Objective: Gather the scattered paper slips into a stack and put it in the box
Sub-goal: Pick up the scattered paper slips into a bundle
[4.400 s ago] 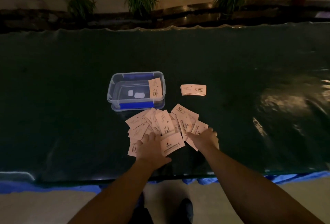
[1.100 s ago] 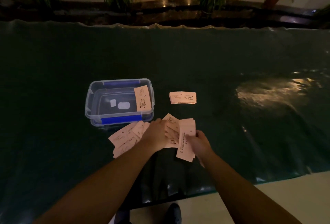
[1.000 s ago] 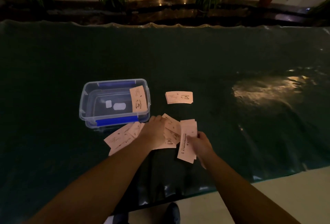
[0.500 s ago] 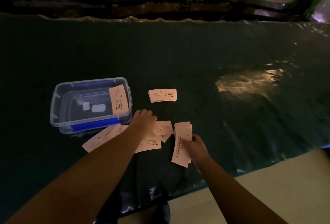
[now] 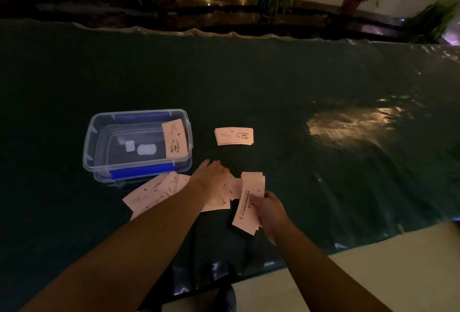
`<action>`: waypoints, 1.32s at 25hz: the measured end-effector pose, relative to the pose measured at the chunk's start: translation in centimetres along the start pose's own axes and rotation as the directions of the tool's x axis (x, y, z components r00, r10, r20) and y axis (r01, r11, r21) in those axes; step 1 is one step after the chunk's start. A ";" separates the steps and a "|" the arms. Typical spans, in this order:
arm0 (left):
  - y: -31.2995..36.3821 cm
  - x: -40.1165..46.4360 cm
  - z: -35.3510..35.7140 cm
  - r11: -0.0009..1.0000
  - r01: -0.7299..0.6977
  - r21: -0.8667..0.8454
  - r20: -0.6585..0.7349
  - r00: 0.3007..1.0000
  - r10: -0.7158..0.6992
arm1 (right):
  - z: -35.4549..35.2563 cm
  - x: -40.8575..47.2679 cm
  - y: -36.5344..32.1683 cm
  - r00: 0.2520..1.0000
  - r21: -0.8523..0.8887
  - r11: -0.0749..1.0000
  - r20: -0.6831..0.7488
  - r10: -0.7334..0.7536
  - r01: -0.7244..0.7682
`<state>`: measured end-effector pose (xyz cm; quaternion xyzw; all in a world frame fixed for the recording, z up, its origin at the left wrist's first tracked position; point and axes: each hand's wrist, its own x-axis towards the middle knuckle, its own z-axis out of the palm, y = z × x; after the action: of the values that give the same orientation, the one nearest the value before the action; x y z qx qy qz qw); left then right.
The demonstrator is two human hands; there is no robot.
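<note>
Dark table (image 5: 273, 82) fills the frame. Clear box (image 5: 99, 122), centre-left, has one slip leaning inside at its right wall. Small tidy pile (image 5: 234, 136) sits just right of the box, long axis across the frame. Loose slips (image 5: 154, 192) fan out below the box, mostly slanting up-right. Left hand (image 5: 211, 174) lies flat on them, grip released. Right hand (image 5: 267, 208), lower centre, has its grip clenched on the gathered stack (image 5: 250, 197), long axis approx. up-down, tilted slightly. Best bet: slide each slip w/ the flat palm toward the stack, squaring edges before adding.
</note>
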<state>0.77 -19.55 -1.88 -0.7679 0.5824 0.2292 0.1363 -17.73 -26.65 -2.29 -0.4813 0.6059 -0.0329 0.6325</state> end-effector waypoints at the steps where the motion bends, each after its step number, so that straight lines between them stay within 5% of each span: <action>1: 0.0 0.2 0.0 1.000 -0.012 0.006 -0.013 1.000 0.012 | -0.1 0.0 0.1 1.000 0.004 1.000 -0.007 -0.001 0.001; 12: -0.9 1.0 0.5 0.997 0.072 -0.040 -0.086 0.993 -0.075 | -2.4 -0.8 1.8 0.998 0.000 0.999 -0.036 0.044 -0.044; 20: 0.1 -3.0 2.3 0.935 0.228 -0.272 -0.026 0.970 -0.244 | -1.9 -1.2 2.1 0.998 0.031 0.998 -0.004 0.055 -0.055; 25: -0.3 -5.4 2.9 0.953 0.238 -0.187 -0.160 0.950 -0.268 | -1.7 -1.3 2.1 0.999 0.038 0.998 -0.002 0.046 -0.046; 27: 0.2 -5.8 3.3 0.850 0.360 -0.384 -0.066 0.908 -0.414 | -1.8 -1.2 1.9 0.999 0.043 0.998 -0.004 0.052 -0.051; 30: 2.3 -5.9 4.3 0.478 0.537 -0.695 0.149 0.759 -0.634 | -1.5 -1.2 1.5 0.998 0.052 0.997 0.015 0.057 -0.058; 33: 4.1 -5.4 5.5 0.284 0.557 -0.781 0.272 0.711 -0.648 | -0.8 -1.4 0.8 0.995 0.084 0.995 0.091 0.051 -0.059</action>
<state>-5.42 -13.59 -3.59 -0.9081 0.0765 0.3651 -0.1904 -19.17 -25.78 -1.64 -0.4378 0.5884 -0.0203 0.6795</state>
